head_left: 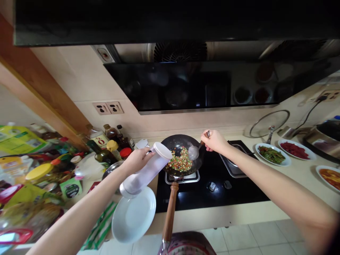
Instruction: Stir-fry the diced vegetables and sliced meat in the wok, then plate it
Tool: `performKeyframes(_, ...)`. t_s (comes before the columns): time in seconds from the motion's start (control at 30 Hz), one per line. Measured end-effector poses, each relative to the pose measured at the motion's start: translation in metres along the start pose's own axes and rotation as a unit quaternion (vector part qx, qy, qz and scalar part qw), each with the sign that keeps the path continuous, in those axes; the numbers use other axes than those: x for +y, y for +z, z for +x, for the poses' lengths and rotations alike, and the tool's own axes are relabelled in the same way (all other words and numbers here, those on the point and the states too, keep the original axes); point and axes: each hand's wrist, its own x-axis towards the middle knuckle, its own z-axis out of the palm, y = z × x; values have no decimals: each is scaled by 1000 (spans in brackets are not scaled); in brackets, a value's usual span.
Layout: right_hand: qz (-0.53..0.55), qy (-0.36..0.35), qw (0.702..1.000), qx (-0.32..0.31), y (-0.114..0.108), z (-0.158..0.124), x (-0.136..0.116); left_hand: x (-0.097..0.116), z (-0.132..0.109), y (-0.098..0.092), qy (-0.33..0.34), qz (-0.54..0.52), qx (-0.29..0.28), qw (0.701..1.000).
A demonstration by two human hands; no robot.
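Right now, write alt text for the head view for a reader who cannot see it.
A person's left hand holds a white-lidded container tilted toward a wok of diced vegetables on the stove, while the right hand holds a ladle in it. A white plate sits beside the stove; plated dishes stand at right.

Translucent white cylindrical canister (145, 171), flat white lid on, gripped round its upper half by left hand (136, 159). Leans steeply, lid end raised at the near-left rim of the wok (183, 140). Metal ladle (193, 152) with wooden handle, held at the handle's end by right hand (214, 141). Bowl rests inside the black wok, just beside diced vegetables (181, 161) in red, green and yellow. Wok's long wooden handle points toward the viewer.
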Motion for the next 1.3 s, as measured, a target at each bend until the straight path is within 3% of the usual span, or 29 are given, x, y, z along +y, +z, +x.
performKeyframes(0.13, -8, -13, 1000, -10, -11, -10, 3, -2, 2, 1, 10, -17, -2, 1000)
performKeyframes(0.23, -75, -135, 986, -57, -25, -23, 2, -3, 1, 1, 8, -27, -4, 1000)
performKeyframes(0.33, -177, -272, 938, -118, -29, -34, -1, -3, 0, 3, -1, -32, -9, 999)
performKeyframes(0.4, -236, -322, 904, -156, -24, -37, -3, -4, -2, 4, -1, -35, -10, 999)
performKeyframes(0.6, -299, -400, 836, -228, -4, -31, -13, -3, -6, 3, -19, -35, -12, 999)
performKeyframes(0.73, -284, -430, 815, -264, 6, -22, -28, 4, -9, -1, -32, -23, -18, 999)
performKeyframes(0.8, -272, -429, 820, -264, 10, -14, -33, 5, -12, -2, -38, -22, -15, 999)
performKeyframes(0.9, -244, -397, 852, -240, 9, -2, -31, 4, -16, -2, -34, -28, -3, 999)
performKeyframes(1.0, -199, -358, 886, -217, -8, 0, -26, 0, -17, 0, -33, -23, -6, 999)
performKeyframes(1.13, -155, -341, 897, -235, -38, -25, -24, -5, -10, 6, -25, 5, -39, 999)
performKeyframes(1.2, -91, -273, 930, -230, -43, -41, -21, -6, -6, 9, -11, 27, -56, 998)
performKeyframes(1.3, 73, -91, 981, -154, -34, -54, -8, -4, 0, 16, 13, 46, -77, 996)
